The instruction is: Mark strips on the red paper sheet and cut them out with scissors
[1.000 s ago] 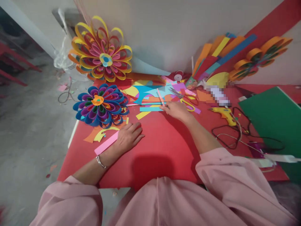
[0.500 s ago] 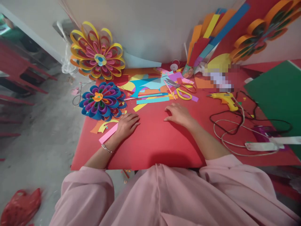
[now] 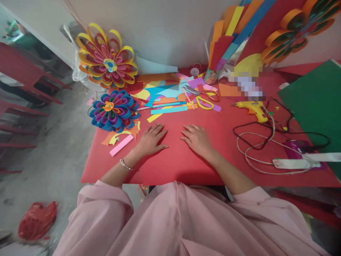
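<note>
At a red worktop (image 3: pixel 173 156), I am pausing between steps, as far as I am judging, with nothing being cut, folded or glued. My left grip (image 3: pixel 151 140) is lying palm down and empty, fingers a little spread. My right grip (image 3: pixel 197 140) is lying opposite, also empty, fingers slightly apart. Neither is clamping on anything, and bare red surface is separating the two.

The pink strip (image 3: pixel 121 145) is lying near the left edge, just beside my left wrist but not touching it. Toward the far edge, the yellow strip (image 3: pixel 154 117) is showing from under the blue strip (image 3: pixel 169 110). The scissors (image 3: pixel 199 94) are lying among scraps (image 3: pixel 165 91), handles pointing toward the right edge.

A blue flower (image 3: pixel 114 110) is sitting by the left edge, with a yellow flower (image 3: pixel 110 64) standing behind it at the far left corner. Toward the right edge, a glue gun (image 3: pixel 255 108) is resting short of a green board (image 3: pixel 317 110).

Picking up the pink strip, I am reckoning, would be calling for a fingertip pinch at its thin edge; the scissors, for a longer reach from my right.
</note>
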`<control>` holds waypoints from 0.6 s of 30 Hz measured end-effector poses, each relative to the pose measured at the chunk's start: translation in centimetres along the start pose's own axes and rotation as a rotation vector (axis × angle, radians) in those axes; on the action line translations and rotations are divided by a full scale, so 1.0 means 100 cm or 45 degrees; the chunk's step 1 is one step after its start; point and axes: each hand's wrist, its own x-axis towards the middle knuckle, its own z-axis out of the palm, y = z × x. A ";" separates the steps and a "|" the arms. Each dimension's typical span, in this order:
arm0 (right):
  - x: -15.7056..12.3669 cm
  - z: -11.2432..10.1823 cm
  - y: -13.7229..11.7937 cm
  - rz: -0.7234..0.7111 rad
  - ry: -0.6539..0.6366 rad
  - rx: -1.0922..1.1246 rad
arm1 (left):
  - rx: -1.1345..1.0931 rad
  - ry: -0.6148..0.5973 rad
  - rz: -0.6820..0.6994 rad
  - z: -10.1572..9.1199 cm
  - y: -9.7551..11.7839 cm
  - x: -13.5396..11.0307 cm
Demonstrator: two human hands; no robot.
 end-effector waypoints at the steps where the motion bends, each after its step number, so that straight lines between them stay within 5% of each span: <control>1: 0.002 -0.004 0.006 0.008 -0.009 0.026 | -0.009 -0.023 -0.004 -0.003 0.000 0.003; 8: 0.011 -0.017 0.029 0.044 -0.052 -0.007 | 0.061 -0.096 -0.231 -0.030 0.016 0.040; 18: -0.008 0.020 0.031 0.067 0.165 0.171 | -0.039 -0.407 -0.402 -0.050 0.012 0.079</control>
